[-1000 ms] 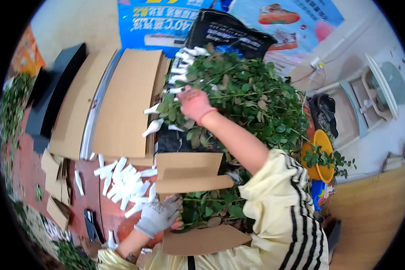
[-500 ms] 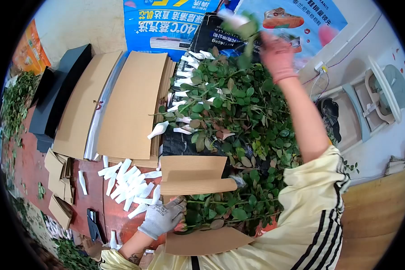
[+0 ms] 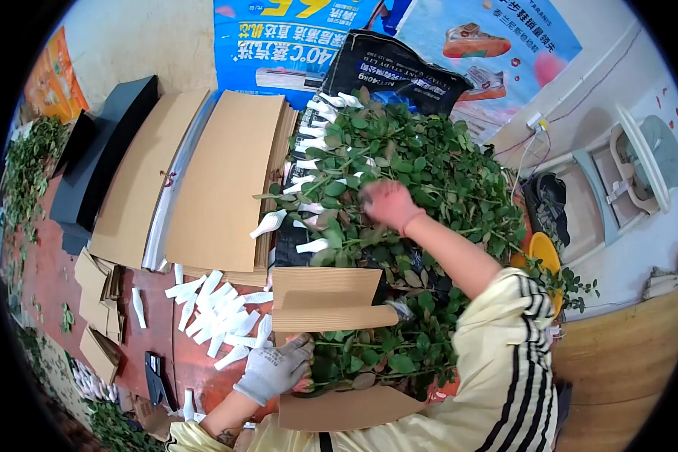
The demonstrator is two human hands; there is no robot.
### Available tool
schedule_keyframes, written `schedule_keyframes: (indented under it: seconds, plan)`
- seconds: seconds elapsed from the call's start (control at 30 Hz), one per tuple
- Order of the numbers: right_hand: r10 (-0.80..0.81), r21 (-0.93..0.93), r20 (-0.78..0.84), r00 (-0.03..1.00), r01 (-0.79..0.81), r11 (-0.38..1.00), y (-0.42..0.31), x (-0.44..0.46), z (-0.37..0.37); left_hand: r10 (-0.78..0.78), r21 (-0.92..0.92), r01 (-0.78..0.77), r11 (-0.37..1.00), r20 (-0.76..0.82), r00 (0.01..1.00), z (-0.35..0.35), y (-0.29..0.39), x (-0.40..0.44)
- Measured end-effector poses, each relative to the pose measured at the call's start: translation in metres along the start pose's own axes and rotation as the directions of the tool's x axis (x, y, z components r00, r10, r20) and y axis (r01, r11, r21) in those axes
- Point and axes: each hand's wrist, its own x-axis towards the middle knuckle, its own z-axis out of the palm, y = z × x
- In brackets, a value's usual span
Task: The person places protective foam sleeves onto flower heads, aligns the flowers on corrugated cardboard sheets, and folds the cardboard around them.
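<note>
My left hand [image 3: 280, 368], in a grey-white glove, rests at the left end of a leafy bunch [image 3: 384, 350] lying between brown cardboard pieces; its fingers are curled at the flower heads, of which a pinkish bit shows. Over the large pile of leafy stems [image 3: 444, 166] is my right hand [image 3: 390, 205], in a pink glove, its fingers blurred among the leaves. White mesh sleeves [image 3: 315, 143] cover the flower heads along the pile's left side. A corrugated cardboard piece [image 3: 328, 290] stands just above my left hand.
Loose white mesh sleeves [image 3: 222, 316] lie on the red table [image 3: 151, 301], near a black stapler [image 3: 157, 379]. Behind them are stacked cardboard sheets [image 3: 226, 181] and a black box [image 3: 105, 158]. A yellow basin [image 3: 544, 252] and a pale chair [image 3: 591, 188] stand at the right.
My right hand rose from the pile's left side toward the upper right with a sleeved stem, then came back down over the middle of the pile. My left hand has stayed almost in place.
</note>
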Motion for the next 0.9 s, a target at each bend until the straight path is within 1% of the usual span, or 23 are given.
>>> schedule_keyframes:
  seconds: [0.07, 0.1, 0.13, 0.17, 0.2, 0.23, 0.27, 0.3, 0.33, 0.4, 0.43, 0.5, 0.53, 0.6, 0.63, 0.67, 0.73, 0.77, 0.83, 0.87, 0.9]
  plan:
    - [0.121, -0.135, -0.190, 0.974, -0.148, 0.980, 0.032, 0.027, 0.009, -0.033, -0.083, 0.033, 0.996, 0.005, 0.999, 0.002, 0.000, 0.002]
    - [0.153, -0.267, -0.078, 0.985, -0.169, 0.949, 0.044, 0.040, 0.020, -0.011, -0.071, 0.011, 0.997, 0.005, 1.000, 0.007, -0.002, 0.001]
    - [0.143, -0.291, -0.183, 0.973, -0.193, 0.937, 0.058, 0.047, 0.047, 0.014, -0.078, -0.018, 0.997, -0.049, 0.999, 0.016, -0.006, -0.003]
    - [0.153, -0.302, -0.101, 0.983, -0.177, 0.937, 0.055, 0.045, 0.040, 0.036, -0.086, -0.045, 0.995, -0.102, 0.994, 0.016, -0.008, -0.002]
    - [0.153, -0.311, -0.014, 0.988, -0.149, 0.939, 0.050, 0.045, 0.034, 0.052, -0.078, -0.059, 0.995, -0.100, 0.994, 0.017, -0.007, -0.002]
    - [0.163, -0.310, -0.021, 0.986, -0.161, 0.937, 0.050, 0.049, 0.036, -0.028, -0.131, 0.023, 0.991, -0.041, 0.999, 0.011, -0.002, -0.001]
    - [0.147, -0.340, 0.021, 0.989, -0.131, 0.931, 0.050, 0.051, 0.039, -0.108, -0.181, 0.111, 0.977, 0.023, 0.994, 0.007, 0.003, -0.002]
    - [0.131, -0.367, 0.065, 0.989, -0.099, 0.925, 0.051, 0.050, 0.042, -0.115, -0.171, 0.125, 0.977, 0.065, 0.991, 0.001, 0.005, 0.000]
    - [0.139, -0.362, 0.060, 0.989, -0.108, 0.926, 0.054, 0.047, 0.041, -0.109, -0.164, 0.119, 0.979, 0.068, 0.992, -0.001, 0.007, 0.002]
    - [0.122, -0.216, -0.082, 0.989, -0.137, 0.967, 0.055, 0.042, 0.042, -0.142, -0.149, 0.156, 0.976, 0.101, 0.985, -0.004, 0.009, 0.002]
    - [0.120, -0.211, -0.085, 0.989, -0.135, 0.968, 0.054, 0.039, 0.037, -0.146, -0.143, 0.159, 0.977, 0.101, 0.984, -0.005, 0.011, 0.003]
    - [0.225, -0.104, -0.098, 0.970, -0.234, 0.967, 0.051, 0.033, 0.027, -0.106, -0.131, 0.110, 0.985, 0.031, 0.994, -0.008, 0.012, 0.002]
    - [0.212, -0.098, -0.102, 0.972, -0.222, 0.970, 0.052, 0.033, 0.026, -0.120, -0.125, 0.122, 0.985, 0.027, 0.992, -0.002, 0.009, 0.000]
    - [0.138, -0.131, -0.198, 0.970, -0.166, 0.977, 0.055, 0.034, 0.024, -0.007, -0.078, 0.004, 0.997, -0.031, 0.999, 0.014, -0.003, -0.001]
    - [0.100, -0.207, -0.079, 0.992, -0.114, 0.972, 0.054, 0.040, 0.022, -0.058, -0.074, 0.062, 0.995, 0.050, 0.997, 0.006, 0.002, 0.001]
    - [0.099, -0.203, -0.084, 0.992, -0.114, 0.973, 0.053, 0.043, 0.026, -0.060, -0.068, 0.063, 0.996, 0.050, 0.997, 0.002, 0.005, 0.002]
    - [0.177, -0.221, -0.082, 0.981, -0.192, 0.956, 0.049, 0.048, 0.041, -0.098, -0.134, 0.103, 0.986, 0.041, 0.994, -0.003, 0.010, 0.003]
    - [0.188, -0.188, -0.134, 0.973, -0.211, 0.959, 0.048, 0.049, 0.047, -0.098, -0.130, 0.102, 0.986, 0.039, 0.994, -0.006, 0.012, 0.003]
    - [0.188, -0.202, -0.116, 0.975, -0.208, 0.957, 0.048, 0.056, 0.048, -0.174, -0.155, 0.191, 0.969, 0.114, 0.978, -0.009, 0.016, 0.005]
    - [0.187, -0.214, -0.089, 0.978, -0.202, 0.956, 0.047, 0.055, 0.046, -0.168, -0.154, 0.185, 0.971, 0.118, 0.979, -0.006, 0.014, 0.005]
    - [0.145, -0.203, -0.151, 0.978, -0.174, 0.964, 0.051, 0.052, 0.050, -0.146, -0.134, 0.156, 0.979, 0.082, 0.986, -0.001, 0.011, 0.005]
